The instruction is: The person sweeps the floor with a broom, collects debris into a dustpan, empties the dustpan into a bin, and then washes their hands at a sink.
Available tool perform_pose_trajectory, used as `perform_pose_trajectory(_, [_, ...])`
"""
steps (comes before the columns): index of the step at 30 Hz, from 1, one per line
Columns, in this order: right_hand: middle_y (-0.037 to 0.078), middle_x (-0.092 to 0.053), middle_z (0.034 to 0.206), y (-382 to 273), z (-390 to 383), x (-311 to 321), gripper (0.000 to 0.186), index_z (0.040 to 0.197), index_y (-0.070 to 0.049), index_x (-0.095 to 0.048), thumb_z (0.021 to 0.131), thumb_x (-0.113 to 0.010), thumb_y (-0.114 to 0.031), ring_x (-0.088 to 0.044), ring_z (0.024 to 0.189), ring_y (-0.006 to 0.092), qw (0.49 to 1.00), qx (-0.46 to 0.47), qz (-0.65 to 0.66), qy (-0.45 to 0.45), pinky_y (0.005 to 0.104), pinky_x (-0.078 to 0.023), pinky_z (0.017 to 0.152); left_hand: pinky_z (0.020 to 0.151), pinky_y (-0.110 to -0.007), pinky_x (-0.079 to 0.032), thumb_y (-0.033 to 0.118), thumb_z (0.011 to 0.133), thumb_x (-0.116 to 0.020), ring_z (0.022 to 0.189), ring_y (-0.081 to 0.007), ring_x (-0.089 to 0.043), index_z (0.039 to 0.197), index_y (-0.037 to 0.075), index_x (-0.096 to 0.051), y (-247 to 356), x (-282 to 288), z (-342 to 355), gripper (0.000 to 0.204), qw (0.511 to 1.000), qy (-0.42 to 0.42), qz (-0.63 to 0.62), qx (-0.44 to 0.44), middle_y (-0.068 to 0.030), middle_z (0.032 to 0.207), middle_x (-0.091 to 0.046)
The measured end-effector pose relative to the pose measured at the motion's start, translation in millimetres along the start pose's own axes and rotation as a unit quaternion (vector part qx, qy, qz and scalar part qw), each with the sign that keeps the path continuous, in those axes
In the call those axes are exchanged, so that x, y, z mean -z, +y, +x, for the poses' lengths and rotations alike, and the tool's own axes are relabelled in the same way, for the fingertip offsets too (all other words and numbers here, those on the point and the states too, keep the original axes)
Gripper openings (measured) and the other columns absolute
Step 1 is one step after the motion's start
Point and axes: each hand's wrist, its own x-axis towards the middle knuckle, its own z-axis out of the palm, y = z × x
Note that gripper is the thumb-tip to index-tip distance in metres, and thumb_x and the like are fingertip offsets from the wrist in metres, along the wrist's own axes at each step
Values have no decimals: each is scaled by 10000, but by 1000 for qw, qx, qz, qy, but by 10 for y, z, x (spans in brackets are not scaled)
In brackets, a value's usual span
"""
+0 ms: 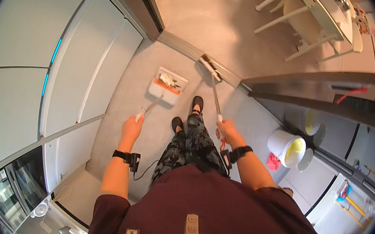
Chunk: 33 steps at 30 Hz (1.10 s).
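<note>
My left hand (131, 129) is closed round the white grip of a long-handled dustpan (164, 96). The pan rests on the grey floor, white with an orange strip, and whitish and dark debris (168, 80) lies inside it. Closed on the handle of a broom (215, 95) is my right hand (227, 131). The broom's head, white with dark bristles, lies against the sliding-door track to the right of the pan, apart from it. My dark shoes stand between the two tools and my body.
Pale cabinets (78, 58) line the left side. A metal door track (184, 47) crosses the floor ahead, with a white table (328, 22) and chairs beyond. On the right stand a white bucket (280, 146) with something yellow inside and a pink cloth (273, 161).
</note>
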Motion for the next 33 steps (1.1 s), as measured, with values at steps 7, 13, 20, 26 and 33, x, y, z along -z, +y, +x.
perform_pose_trajectory(7, [58,-496,623,-707,-291,538,232,931,21,-508,812,-490,-176,-466,445,125,997,59,-9,-54,271,-372,358,629,-432,-433,429,811,-470,733,-372,-565,796,-28,-566,164,128,217,467,998,-7,18,56,-220,769,-589])
perform_pose_trajectory(13, [82,-520,542,-1542,497,452,197,870,14,-513,798,-480,-166,-508,399,166,957,196,-212,-22,311,-411,345,644,-443,-433,416,817,-457,754,-376,-564,816,-19,-565,390,247,354,448,996,-22,42,78,-218,795,-591])
perform_pose_trajectory(20, [71,-495,541,-1765,1034,136,139,762,-41,-506,774,-476,-176,-491,385,157,925,103,-359,-62,335,-384,333,638,-456,-435,408,817,-458,734,-380,-565,784,-7,-552,409,199,403,427,995,-15,43,89,-213,762,-591])
perform_pose_trajectory(26, [51,-476,529,-1315,372,619,128,824,-8,-526,787,-502,-128,-485,403,145,982,89,-108,-124,305,-380,339,618,-460,-439,401,812,-468,708,-382,-567,771,3,-544,290,142,280,408,995,-11,32,95,-207,739,-591])
perform_pose_trajectory(33, [62,-474,497,-1845,594,327,143,769,-21,-500,792,-474,-160,-477,376,150,915,254,-313,-33,302,-374,332,623,-459,-440,395,807,-475,712,-383,-567,767,4,-545,413,226,360,399,994,-13,37,104,-209,733,-589])
